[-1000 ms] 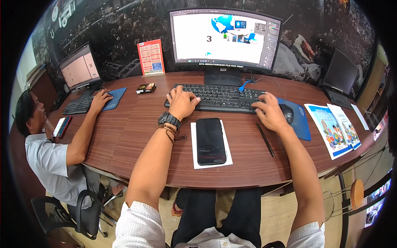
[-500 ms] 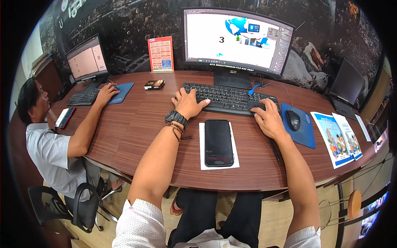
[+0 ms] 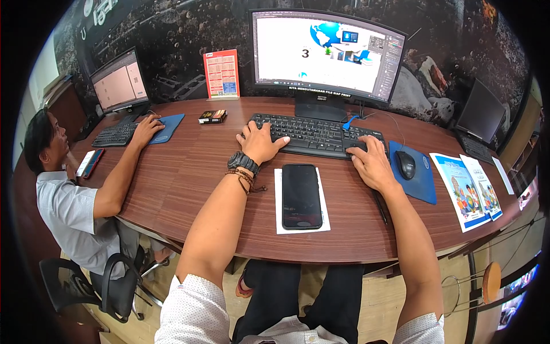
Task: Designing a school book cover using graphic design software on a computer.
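Black keyboard (image 3: 312, 136), upper centre of frame, presumably placed for two-handed reach; my left hand (image 3: 260, 143) and right hand (image 3: 373, 166) lie loosely spread at its ends, gripping nothing; mouse (image 3: 406, 165) near my right, likely for quick switching.

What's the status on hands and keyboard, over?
Left hand on keyboard, left end. Right hand at its right end, mouse alongside. Blue plug at keyboard's back edge.

An office with shared computer stations
A curved brown table (image 3: 166, 172) carries lit monitors (image 3: 326, 54), keyboards (image 3: 312, 136) and mouse pads (image 3: 417, 188); a co-worker (image 3: 66, 195) sits alongside in a black chair (image 3: 109, 286)
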Demonstrator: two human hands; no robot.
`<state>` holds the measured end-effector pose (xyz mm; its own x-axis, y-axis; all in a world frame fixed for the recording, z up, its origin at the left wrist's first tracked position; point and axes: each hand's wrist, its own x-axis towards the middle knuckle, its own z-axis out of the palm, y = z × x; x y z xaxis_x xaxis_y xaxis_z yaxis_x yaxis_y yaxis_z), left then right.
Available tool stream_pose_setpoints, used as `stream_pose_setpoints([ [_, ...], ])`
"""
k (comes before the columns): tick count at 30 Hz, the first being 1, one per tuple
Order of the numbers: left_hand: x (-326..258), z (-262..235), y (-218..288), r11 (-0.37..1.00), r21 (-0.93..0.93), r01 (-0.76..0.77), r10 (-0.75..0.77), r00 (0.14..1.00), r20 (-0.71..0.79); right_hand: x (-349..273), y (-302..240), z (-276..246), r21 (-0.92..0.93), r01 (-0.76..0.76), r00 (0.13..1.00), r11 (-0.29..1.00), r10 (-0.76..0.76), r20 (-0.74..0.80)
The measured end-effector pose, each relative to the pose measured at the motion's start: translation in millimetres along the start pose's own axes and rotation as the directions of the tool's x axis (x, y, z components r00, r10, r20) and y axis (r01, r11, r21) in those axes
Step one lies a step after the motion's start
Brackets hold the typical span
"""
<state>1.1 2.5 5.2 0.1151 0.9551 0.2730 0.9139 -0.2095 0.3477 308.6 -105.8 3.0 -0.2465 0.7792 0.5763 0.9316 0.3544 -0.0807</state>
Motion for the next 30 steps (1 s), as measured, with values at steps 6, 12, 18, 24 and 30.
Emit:
stream_pose_setpoints([
  [6, 0.2, -0.3, -0.2, 1.0, -0.009, -0.004, 0.004, 1.0, -0.008, 0.0, 1.3, -3.3, 0.031, -0.059, 0.998, 0.998, 0.06, -0.029],
  [12, 0.9, -0.2, 0.0, 1.0, -0.004, -0.007, 0.007, 1.0, -0.007, -1.0, 0.6, -0.7, -0.022, 0.022, 0.999, 1.0, -0.022, -0.034],
  [18, 0.3, 1.3, 0.6, 1.0, -0.01, 0.003, -0.004, 1.0, -0.028, -5.5, 39.9, -24.7, 0.025, -0.179, 0.974, 0.984, 0.181, -0.139],
  [24, -0.4, 2.3, -3.5, 0.999, -0.049, 0.018, -0.023, 0.995, -0.102, -37.5, 70.7, -32.2, -0.052, -0.43, 0.885, 0.901, 0.409, -0.223],
  [30, 8.2, 3.3, -12.7, 0.998, -0.054, 0.039, -0.049, 0.981, -0.187, -42.4, 78.8, -29.8, 0.042, -0.523, 0.822, 0.851, 0.517, -0.238],
])
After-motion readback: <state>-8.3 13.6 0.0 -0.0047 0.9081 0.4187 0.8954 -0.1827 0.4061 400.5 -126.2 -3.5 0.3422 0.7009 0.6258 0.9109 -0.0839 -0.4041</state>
